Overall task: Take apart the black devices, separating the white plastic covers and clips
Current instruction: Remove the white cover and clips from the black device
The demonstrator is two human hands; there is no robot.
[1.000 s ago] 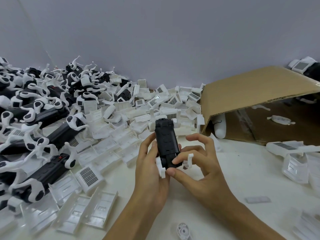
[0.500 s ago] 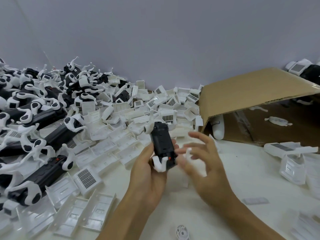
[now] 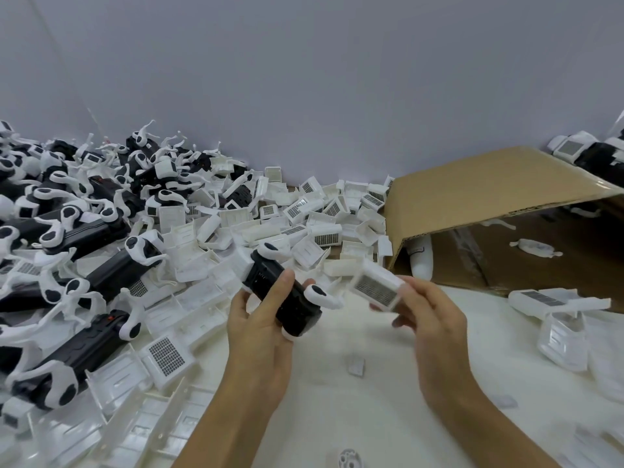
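Observation:
My left hand [image 3: 261, 327] grips a black device [image 3: 282, 293] tilted over the white table, thumb across its body. White clips with black spots still sit on the device, one at its far end [image 3: 273, 249] and one at its near right side [image 3: 322, 295]. To the right, my right hand [image 3: 429, 315] pinches a white plastic cover with a grey grid patch [image 3: 376, 287], held apart from the device.
A heap of black devices with white clips [image 3: 67, 238] fills the left. Loose white covers [image 3: 304, 214] are piled at the back centre and front left. An open cardboard box [image 3: 472, 204] lies on its side at the right. More white parts [image 3: 560, 319] sit by it.
My right hand has moved right, away from the device, and now holds a white cover clear of it. My left hand has tilted the black device leftward.

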